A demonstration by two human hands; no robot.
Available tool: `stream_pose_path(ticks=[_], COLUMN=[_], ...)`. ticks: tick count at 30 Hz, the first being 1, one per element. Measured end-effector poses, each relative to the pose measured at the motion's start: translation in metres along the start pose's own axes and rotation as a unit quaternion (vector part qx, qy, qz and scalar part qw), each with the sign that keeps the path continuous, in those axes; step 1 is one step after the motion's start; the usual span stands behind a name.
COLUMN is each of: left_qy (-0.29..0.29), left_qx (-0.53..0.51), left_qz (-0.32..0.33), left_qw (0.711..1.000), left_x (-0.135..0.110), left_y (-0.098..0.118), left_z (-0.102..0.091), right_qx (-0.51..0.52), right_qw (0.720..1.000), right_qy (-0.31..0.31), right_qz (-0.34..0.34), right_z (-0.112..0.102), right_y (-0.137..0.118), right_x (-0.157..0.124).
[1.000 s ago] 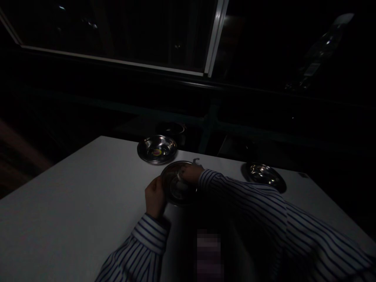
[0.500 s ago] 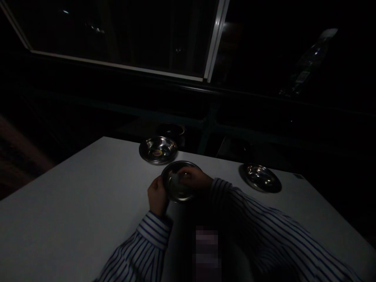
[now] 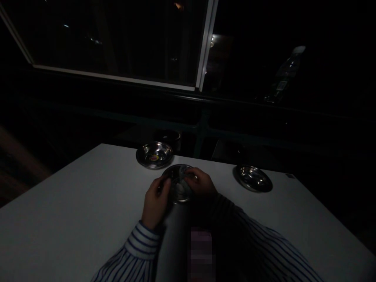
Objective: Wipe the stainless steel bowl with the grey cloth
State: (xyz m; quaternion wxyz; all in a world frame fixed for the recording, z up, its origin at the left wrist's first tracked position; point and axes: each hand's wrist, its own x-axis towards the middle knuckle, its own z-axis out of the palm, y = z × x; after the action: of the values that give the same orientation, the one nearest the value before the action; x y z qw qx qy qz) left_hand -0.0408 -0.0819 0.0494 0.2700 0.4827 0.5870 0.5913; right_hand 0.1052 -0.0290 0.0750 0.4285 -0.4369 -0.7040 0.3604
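A shiny metal bowl (image 3: 179, 197) is tilted between my two hands over the white table. My left hand (image 3: 154, 201) is closed on its left rim, thumb at the near side. My right hand (image 3: 201, 183) reaches over the bowl's right side, fingers pinched on a crumpled grey cloth (image 3: 184, 172). The cloth bunches above the fingers and hangs into the bowl. Dim light hides its exact shape, and part of the bowl's right rim lies behind my right hand.
Another metal bowl (image 3: 154, 155) with a colourful sticker stands at the table's back edge. A third metal bowl (image 3: 254, 178) is on the right. Beyond the white table (image 3: 96, 203) are a dark stool-like shape (image 3: 167, 135), a window frame (image 3: 117, 78) and a plastic bottle (image 3: 285, 74).
My right hand has lifted the grey cloth up towards the bowl's far rim. My left hand has shifted its hold, now showing a raised thumb. The view has turned slightly right.
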Motion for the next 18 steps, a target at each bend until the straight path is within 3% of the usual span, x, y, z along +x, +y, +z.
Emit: stream_pose_path(ticks=[2, 7, 11, 15, 18], left_qy=[-0.060, -0.056, -0.084, -0.120, -0.100], left_qx=[-0.070, -0.139, -0.169, -0.143, -0.072], left_qz=[-0.023, -0.074, -0.093, -0.069, -0.042], left_qw=[0.995, 0.986, 0.978, 0.980, 0.992], left_x=[-0.003, -0.003, -0.003, -0.006, -0.006], left_y=[0.011, 0.014, 0.017, 0.030, 0.034], left_z=[0.006, 0.011, 0.013, 0.023, 0.025], right_qx=[-0.005, -0.017, 0.019, 0.151, 0.124], right_qw=[0.999, 0.990, 0.996, 0.985, 0.988], right_qy=[-0.011, -0.028, 0.004, -0.084, -0.081], right_qz=[-0.036, -0.139, -0.083, 0.019, 0.045], right_z=[0.003, 0.001, -0.008, -0.013, -0.019], right_y=[-0.003, 0.000, 0.006, 0.005, 0.001], right_x=[-0.005, -0.017, -0.021, -0.022, -0.024])
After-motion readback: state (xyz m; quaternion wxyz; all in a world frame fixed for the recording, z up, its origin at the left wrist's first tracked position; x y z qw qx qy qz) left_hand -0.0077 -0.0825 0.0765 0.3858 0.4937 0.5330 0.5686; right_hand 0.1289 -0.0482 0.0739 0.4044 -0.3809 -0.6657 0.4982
